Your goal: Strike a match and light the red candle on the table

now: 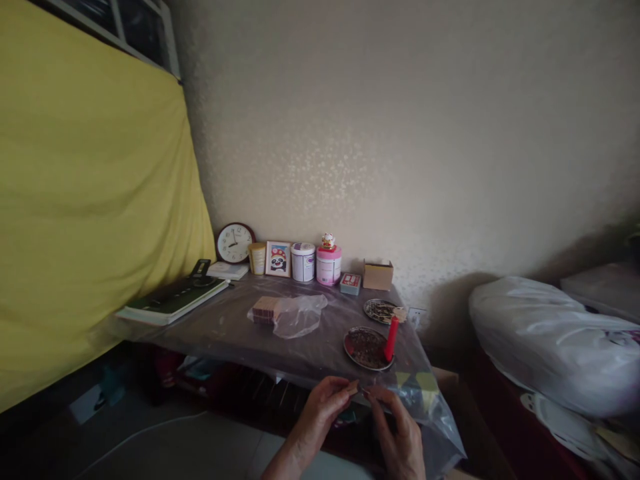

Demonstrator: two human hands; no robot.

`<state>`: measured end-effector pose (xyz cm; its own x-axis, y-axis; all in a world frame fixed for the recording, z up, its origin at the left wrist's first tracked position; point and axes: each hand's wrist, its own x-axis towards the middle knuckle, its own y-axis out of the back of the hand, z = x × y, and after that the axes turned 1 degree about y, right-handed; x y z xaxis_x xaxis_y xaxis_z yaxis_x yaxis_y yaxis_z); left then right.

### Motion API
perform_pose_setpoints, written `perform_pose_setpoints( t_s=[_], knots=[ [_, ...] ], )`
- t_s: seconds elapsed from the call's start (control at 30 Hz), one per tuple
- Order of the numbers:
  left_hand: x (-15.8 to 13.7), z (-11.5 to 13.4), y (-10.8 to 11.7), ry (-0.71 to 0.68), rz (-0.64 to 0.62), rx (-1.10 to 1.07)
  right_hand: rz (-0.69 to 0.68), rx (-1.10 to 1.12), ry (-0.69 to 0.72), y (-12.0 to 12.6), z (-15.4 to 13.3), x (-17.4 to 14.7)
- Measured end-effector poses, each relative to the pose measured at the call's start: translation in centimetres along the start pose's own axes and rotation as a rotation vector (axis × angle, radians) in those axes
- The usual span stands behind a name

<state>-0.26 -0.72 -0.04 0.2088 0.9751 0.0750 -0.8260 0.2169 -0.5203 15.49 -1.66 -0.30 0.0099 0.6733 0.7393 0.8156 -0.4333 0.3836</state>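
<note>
My left hand (320,408) and my right hand (397,430) meet low in the view, just in front of the table's near edge. Their fingertips pinch a small dark thing (361,388) between them; what it is cannot be made out. Just beyond them on the plastic-covered table (225,327) sits a round metal plate (367,348) with dark bits, and a red candle (391,337) stands at its right rim. A second plate (380,311) lies farther back.
Along the wall stand a clock (235,243), a framed picture (278,259), a white tin (303,261), a pink tin (329,264) and a cardboard box (378,275). A clear bag with a block (287,313) lies mid-table. Yellow fabric (90,200) hangs left; a white bag (555,340) sits right.
</note>
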Motion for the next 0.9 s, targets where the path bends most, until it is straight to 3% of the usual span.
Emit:
perform_pose_setpoints(
  t_s=[0.67,0.9],
  knots=[
    [0.2,-0.2,0.1,-0.014,-0.021,-0.083,0.041,-0.008,-0.008,-0.6,-0.7,0.4],
    [0.5,-0.4,0.1,-0.024,0.027,-0.094,0.122,0.004,0.051,1.3,-2.6,1.3]
  ],
)
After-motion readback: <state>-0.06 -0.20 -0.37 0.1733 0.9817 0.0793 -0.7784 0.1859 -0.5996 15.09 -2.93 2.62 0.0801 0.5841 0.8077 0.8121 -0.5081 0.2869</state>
